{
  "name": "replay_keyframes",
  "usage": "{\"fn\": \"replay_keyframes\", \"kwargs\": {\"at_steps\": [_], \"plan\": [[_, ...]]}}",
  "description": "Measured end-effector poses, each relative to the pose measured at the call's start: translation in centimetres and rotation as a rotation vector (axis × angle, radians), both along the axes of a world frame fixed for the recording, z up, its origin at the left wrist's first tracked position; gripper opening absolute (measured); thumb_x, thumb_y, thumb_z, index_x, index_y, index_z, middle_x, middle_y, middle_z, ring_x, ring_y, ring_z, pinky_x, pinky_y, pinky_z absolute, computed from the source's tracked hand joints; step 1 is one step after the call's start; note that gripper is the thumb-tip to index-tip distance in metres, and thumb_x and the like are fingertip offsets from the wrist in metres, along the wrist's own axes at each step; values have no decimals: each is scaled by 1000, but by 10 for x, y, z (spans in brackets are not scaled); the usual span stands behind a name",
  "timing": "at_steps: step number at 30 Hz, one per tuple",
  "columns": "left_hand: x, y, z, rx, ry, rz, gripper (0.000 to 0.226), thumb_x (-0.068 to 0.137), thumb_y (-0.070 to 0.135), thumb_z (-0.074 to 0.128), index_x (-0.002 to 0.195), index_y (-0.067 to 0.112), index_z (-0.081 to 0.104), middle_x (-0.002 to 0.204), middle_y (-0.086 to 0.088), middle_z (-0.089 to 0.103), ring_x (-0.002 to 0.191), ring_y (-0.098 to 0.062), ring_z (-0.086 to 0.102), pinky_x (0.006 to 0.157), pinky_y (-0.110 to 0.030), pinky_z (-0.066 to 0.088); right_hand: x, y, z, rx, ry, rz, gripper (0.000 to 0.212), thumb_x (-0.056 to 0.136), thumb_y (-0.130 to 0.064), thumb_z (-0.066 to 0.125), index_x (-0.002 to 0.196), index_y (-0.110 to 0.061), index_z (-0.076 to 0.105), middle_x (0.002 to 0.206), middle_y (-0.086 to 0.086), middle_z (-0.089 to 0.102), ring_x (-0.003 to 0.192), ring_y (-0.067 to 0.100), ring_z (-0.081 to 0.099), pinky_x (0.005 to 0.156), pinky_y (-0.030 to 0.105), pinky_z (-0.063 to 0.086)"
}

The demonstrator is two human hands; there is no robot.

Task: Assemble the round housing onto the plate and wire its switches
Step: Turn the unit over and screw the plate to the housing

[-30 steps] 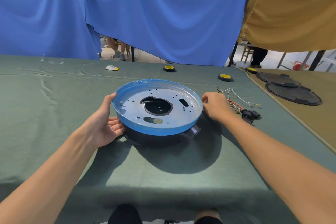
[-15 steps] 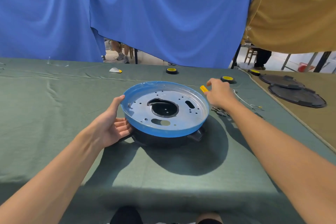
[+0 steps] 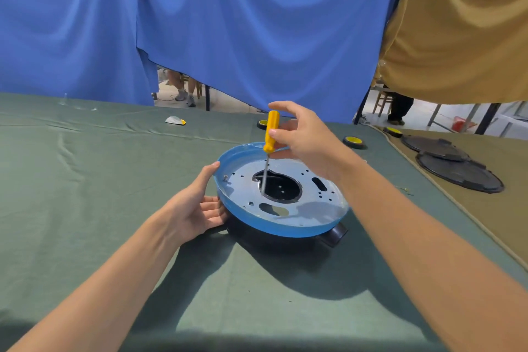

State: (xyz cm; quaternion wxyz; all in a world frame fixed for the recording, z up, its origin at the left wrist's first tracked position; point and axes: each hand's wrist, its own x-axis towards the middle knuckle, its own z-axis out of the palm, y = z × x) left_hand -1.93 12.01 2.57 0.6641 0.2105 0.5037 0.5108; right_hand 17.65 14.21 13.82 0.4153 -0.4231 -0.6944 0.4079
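Observation:
A round metal plate (image 3: 303,210) with a blue rim lies on top of a black round housing (image 3: 257,234) in the middle of the green table. A small screw (image 3: 225,178) stands near the plate's left edge. My left hand (image 3: 197,208) rests against the left side of the plate and housing, thumb up along the blue rim. My right hand (image 3: 303,134) holds a yellow-handled screwdriver (image 3: 270,131) upright above the plate, its thin shaft pointing down toward the edge of the central hole (image 3: 281,187).
Two yellow-and-black wheels (image 3: 353,141) lie on the green cloth (image 3: 85,180) behind the plate, one partly hidden by my hand. A white and yellow part (image 3: 175,120) lies at the back left. Two black round covers (image 3: 457,170) sit on the tan table to the right.
My right hand left the plate's right rim, picked up the yellow screwdriver from the table behind, and now holds it upright over the plate. My left hand stayed on the left rim.

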Motion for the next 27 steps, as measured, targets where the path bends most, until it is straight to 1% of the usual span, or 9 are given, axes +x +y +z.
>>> {"fn": "replay_keyframes", "kwargs": {"at_steps": [2, 4, 6, 9, 11, 14, 17, 21, 27], "plan": [[0, 4, 0, 3, -3, -15, 78, 69, 53, 83, 108, -9, 54, 80, -15, 71, 66, -25, 71, 57, -33, 59, -14, 3, -7, 153, -18, -48, 40, 95, 0, 54, 132, -17, 51, 98, 16, 59, 83, 29, 67, 74, 39, 61], [-1, 7, 0, 10, 1, -40, 77, 70, 54, 82, 108, -8, 56, 86, -17, 72, 71, -26, 72, 57, -33, 60, -27, 6, -13, 329, -89, -99, 40, 94, -4, 57, 131, -17, 53, 98, 13, 61, 89, 30, 67, 76, 42, 61], [-2, 9, -1, 20, -1, -58, 75, 72, 54, 81, 107, -8, 58, 91, -19, 72, 73, -27, 72, 58, -33, 60, -36, 8, -19, 469, -117, -120, 39, 95, -6, 58, 132, -16, 52, 95, 8, 62, 85, 25, 68, 77, 41, 60], [-4, 11, -4, 41, -1, -71, 73, 73, 54, 80, 108, -7, 60, 97, -20, 71, 76, -28, 71, 60, -33, 59, -45, 11, -25, 586, -95, -161, 39, 94, -7, 58, 133, -15, 52, 92, 4, 61, 80, 18, 68, 75, 36, 60], [-5, 12, -5, 45, -8, -72, 72, 73, 53, 81, 106, -7, 61, 98, -21, 70, 76, -28, 70, 60, -33, 59, -49, 12, -28, 612, -95, -180, 40, 94, -7, 59, 133, -14, 51, 92, 4, 62, 82, 19, 67, 76, 36, 60], [-6, 11, -6, 53, -19, -78, 69, 73, 52, 81, 103, -7, 62, 93, -20, 70, 73, -28, 70, 60, -33, 59, -54, 14, -31, 611, -103, -170, 41, 95, -7, 59, 134, -13, 50, 96, 7, 63, 86, 22, 66, 77, 38, 59], [-5, 11, -6, 53, -19, -78, 67, 74, 52, 81, 102, -6, 62, 88, -19, 70, 70, -27, 70, 59, -32, 59, -58, 14, -31, 628, -110, -165, 42, 95, -7, 59, 135, -12, 50, 99, 7, 62, 90, 23, 65, 79, 39, 59], [-5, 11, -4, 54, -24, -87, 66, 75, 51, 80, 105, -5, 62, 85, -17, 72, 70, -25, 72, 60, -31, 58, -61, 15, -31, 629, -115, -147, 43, 94, -6, 59, 136, -12, 49, 99, 8, 61, 87, 23, 66, 77, 35, 60], [-5, 9, -4, 57, -21, -78, 68, 75, 51, 80, 103, -8, 62, 92, -21, 72, 72, -27, 71, 59, -32, 59, -56, 17, -30, 597, -147, -91, 41, 95, -5, 57, 135, -12, 50, 94, 5, 59, 84, 21, 67, 74, 37, 61]]}}
